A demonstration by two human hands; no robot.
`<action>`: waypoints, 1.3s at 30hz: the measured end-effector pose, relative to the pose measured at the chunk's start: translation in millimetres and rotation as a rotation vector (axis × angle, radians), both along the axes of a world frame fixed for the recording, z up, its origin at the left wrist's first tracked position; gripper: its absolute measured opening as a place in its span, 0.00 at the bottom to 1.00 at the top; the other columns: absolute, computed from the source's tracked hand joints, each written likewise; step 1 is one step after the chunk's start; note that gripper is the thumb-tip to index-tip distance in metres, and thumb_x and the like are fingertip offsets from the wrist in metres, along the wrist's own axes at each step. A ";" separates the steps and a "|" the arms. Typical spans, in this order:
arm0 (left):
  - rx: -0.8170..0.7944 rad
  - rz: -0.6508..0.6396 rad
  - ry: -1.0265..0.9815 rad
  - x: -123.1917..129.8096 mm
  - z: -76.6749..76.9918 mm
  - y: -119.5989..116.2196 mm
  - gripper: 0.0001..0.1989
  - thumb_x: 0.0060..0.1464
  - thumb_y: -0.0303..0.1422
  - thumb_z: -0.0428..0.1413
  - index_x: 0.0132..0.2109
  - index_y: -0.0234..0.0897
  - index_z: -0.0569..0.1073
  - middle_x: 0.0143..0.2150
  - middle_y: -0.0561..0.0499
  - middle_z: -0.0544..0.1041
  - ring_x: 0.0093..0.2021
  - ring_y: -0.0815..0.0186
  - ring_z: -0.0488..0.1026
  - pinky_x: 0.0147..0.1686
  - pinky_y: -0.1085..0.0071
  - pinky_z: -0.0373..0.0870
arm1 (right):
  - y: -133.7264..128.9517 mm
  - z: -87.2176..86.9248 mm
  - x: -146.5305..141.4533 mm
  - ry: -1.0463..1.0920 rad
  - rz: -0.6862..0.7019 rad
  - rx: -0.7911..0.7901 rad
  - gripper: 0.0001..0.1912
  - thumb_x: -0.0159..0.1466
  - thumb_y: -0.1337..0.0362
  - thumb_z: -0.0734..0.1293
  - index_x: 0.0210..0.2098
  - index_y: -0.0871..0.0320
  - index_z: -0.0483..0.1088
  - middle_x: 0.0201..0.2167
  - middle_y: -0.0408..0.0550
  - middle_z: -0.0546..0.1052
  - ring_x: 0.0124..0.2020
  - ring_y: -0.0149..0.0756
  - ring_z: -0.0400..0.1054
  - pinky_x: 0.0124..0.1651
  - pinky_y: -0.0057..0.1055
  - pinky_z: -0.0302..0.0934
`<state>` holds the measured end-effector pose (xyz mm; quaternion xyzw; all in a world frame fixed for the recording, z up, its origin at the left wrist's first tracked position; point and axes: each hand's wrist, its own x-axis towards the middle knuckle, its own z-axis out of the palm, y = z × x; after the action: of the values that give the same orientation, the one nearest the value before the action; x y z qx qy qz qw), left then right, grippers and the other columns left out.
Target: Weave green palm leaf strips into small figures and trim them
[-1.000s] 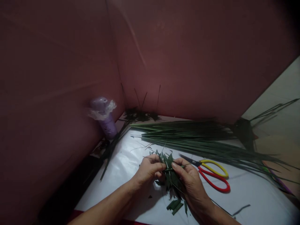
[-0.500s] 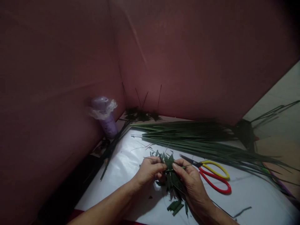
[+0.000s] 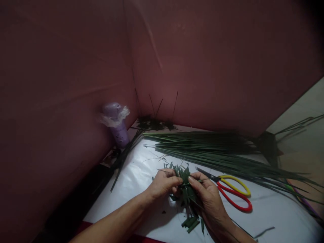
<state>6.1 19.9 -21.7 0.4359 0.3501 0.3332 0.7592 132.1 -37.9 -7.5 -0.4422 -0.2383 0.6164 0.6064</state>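
Between my hands is a woven piece of dark green leaf strips (image 3: 186,192), its pointed folds sticking out. My left hand (image 3: 167,184) is closed, thumb and fingers pinching the left side of this piece. From the other side my right hand (image 3: 206,189) grips it, thumb on top and fingers behind. A thin strip runs back under the right wrist. Cut leaf bits (image 3: 189,223) lie on the white surface just below the piece. Scissors (image 3: 227,187) with one yellow and one red handle rest beside my right hand, blades slightly apart.
Long green leaves (image 3: 202,145) are piled across the back of the white-covered table (image 3: 134,172). Small leaf pieces with upright stems (image 3: 154,123) sit in the wall corner. A purple bottle (image 3: 118,131) with clear plastic round it stands at the left. Pink walls enclose two sides.
The whole view has shifted slightly, so things appear a little farther right. Both hands keep their pinch on the leaf piece, with hardly any movement.
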 end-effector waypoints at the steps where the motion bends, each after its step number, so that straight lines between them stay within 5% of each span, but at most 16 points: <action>1: -0.002 -0.002 0.006 0.1 -0.5 0.4 0.06 0.41 0.30 0.57 0.25 0.30 0.69 0.16 0.54 0.66 0.17 0.73 0.62 0.20 0.75 0.58 | 0.4 -0.6 0.3 -0.005 -0.005 -0.006 0.13 0.52 0.60 0.71 0.29 0.58 0.64 0.16 0.40 0.73 0.18 0.34 0.70 0.20 0.25 0.60; 13: -0.152 0.083 -0.128 4.6 19.2 -6.8 0.08 0.37 0.29 0.59 0.28 0.30 0.70 0.21 0.52 0.69 0.18 0.73 0.65 0.20 0.75 0.60 | -0.2 -2.2 1.3 -0.060 -0.002 0.025 0.11 0.54 0.57 0.70 0.28 0.57 0.66 0.17 0.38 0.70 0.16 0.27 0.60 0.20 0.22 0.54; 17: -0.147 0.134 -0.145 3.3 23.6 -5.1 0.10 0.36 0.30 0.61 0.28 0.31 0.69 0.24 0.51 0.71 0.22 0.70 0.68 0.25 0.72 0.65 | -1.3 -1.2 3.5 -0.123 0.059 0.040 0.14 0.50 0.59 0.72 0.33 0.58 0.69 0.23 0.42 0.73 0.20 0.31 0.65 0.24 0.26 0.60; 23: -0.089 0.135 -0.142 1.1 19.3 -2.2 0.12 0.38 0.32 0.61 0.31 0.32 0.68 0.25 0.52 0.72 0.21 0.72 0.66 0.22 0.75 0.61 | -1.9 2.1 -0.2 -0.097 0.084 0.079 0.14 0.50 0.62 0.72 0.34 0.58 0.69 0.30 0.46 0.77 0.33 0.39 0.72 0.35 0.33 0.66; 29: -0.051 0.118 -0.109 1.6 15.2 -1.7 0.12 0.39 0.33 0.61 0.30 0.33 0.67 0.22 0.55 0.68 0.17 0.77 0.59 0.19 0.77 0.54 | -0.8 -1.3 0.4 -0.112 0.083 0.087 0.16 0.48 0.62 0.73 0.35 0.58 0.70 0.31 0.47 0.77 0.33 0.40 0.72 0.36 0.35 0.67; 39: -0.006 0.069 -0.067 0.8 15.9 -3.8 0.11 0.40 0.34 0.59 0.31 0.34 0.68 0.18 0.57 0.65 0.16 0.76 0.57 0.19 0.76 0.56 | -2.7 0.4 -2.1 -0.076 0.101 0.077 0.16 0.50 0.64 0.72 0.38 0.56 0.68 0.32 0.46 0.78 0.33 0.39 0.73 0.36 0.33 0.67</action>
<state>6.8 16.0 -5.9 0.4097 0.3402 0.3725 0.7600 130.0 -40.6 -7.1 -0.4287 -0.3067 0.6195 0.5817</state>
